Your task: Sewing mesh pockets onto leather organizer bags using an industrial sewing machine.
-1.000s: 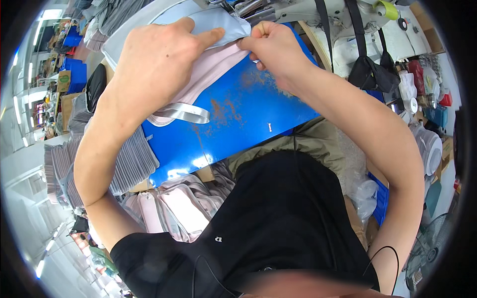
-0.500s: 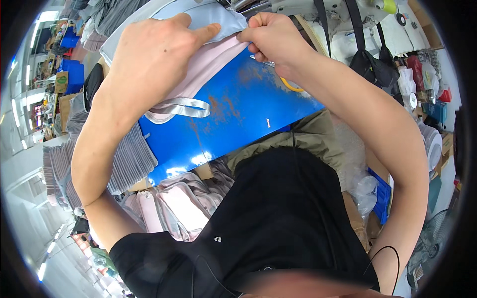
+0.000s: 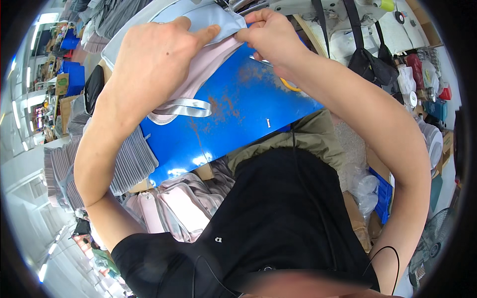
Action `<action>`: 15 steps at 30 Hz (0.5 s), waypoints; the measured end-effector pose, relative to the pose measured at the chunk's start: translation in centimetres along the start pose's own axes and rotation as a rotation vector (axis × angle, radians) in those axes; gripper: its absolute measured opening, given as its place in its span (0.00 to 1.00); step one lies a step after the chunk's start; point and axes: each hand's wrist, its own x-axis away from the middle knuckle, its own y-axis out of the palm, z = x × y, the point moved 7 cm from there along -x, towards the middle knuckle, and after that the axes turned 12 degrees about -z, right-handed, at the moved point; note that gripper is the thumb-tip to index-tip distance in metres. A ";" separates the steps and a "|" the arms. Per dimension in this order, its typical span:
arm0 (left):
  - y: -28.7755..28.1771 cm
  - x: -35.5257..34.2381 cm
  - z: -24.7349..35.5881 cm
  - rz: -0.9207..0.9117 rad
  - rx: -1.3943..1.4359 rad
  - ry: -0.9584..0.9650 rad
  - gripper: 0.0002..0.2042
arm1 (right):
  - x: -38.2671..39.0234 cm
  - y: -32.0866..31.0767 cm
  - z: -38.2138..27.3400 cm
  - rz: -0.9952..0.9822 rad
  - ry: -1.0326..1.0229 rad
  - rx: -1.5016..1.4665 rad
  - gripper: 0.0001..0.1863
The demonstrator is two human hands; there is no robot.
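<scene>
A light-blue and pink fabric piece (image 3: pixel 211 62), apparently a part-sewn bag panel, lies across the top of the blue work surface (image 3: pixel 238 94). A grey ribbon loop (image 3: pixel 191 108) sticks out from its lower corner. My left hand (image 3: pixel 154 62) bears on the fabric with its thumb stretched to the right over the light-blue part; its other fingers are bent and mostly hidden. At the piece's right corner, my right hand (image 3: pixel 271 37) pinches the edge between thumb and forefinger. Below that hand shows a yellow curved handle (image 3: pixel 289 85).
Stacked grey fabric pieces (image 3: pixel 131 161) stand left of the blue surface. Pink and grey pieces (image 3: pixel 181 206) are heaped below it. A sewing machine (image 3: pixel 338 10) is at the upper right, a black bag (image 3: pixel 375 67) hangs nearby, and a fan (image 3: pixel 435 243) stands at the lower right.
My right hand has shifted slightly left and up along with the pinched corner. The pink edge has drawn in a little; my left hand keeps nearly the same place.
</scene>
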 end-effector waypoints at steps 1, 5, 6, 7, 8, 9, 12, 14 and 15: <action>0.1 0.1 -0.1 -0.030 0.014 -0.012 0.29 | -0.2 0.0 -0.3 0.008 -0.053 0.081 0.20; 1.1 0.6 -0.2 -0.061 -0.037 0.020 0.29 | 0.1 -0.5 0.3 -0.161 -0.006 -0.009 0.20; 1.3 0.7 -0.7 -0.062 -0.039 0.012 0.29 | 0.5 -0.4 0.4 -0.154 -0.006 -0.022 0.19; 1.7 0.8 -1.1 -0.085 -0.027 0.048 0.29 | 0.8 -0.3 0.5 -0.147 -0.008 -0.035 0.18; 2.0 0.8 -1.3 -0.109 -0.015 0.083 0.29 | 0.9 -0.3 0.6 -0.154 -0.013 -0.033 0.18; 1.9 0.8 -1.5 -0.111 -0.017 0.073 0.29 | 0.9 -0.3 0.9 -0.155 0.004 -0.093 0.18; 1.6 0.8 -1.6 -0.083 -0.026 0.090 0.29 | 1.4 0.1 0.9 -0.163 0.037 -0.174 0.18; 0.9 0.4 -1.7 -0.133 -0.007 0.095 0.29 | 1.4 0.1 0.9 -0.168 0.050 -0.195 0.17; 0.5 0.3 -1.7 -0.134 -0.004 0.084 0.29 | 1.3 0.2 1.3 -0.185 0.072 -0.251 0.18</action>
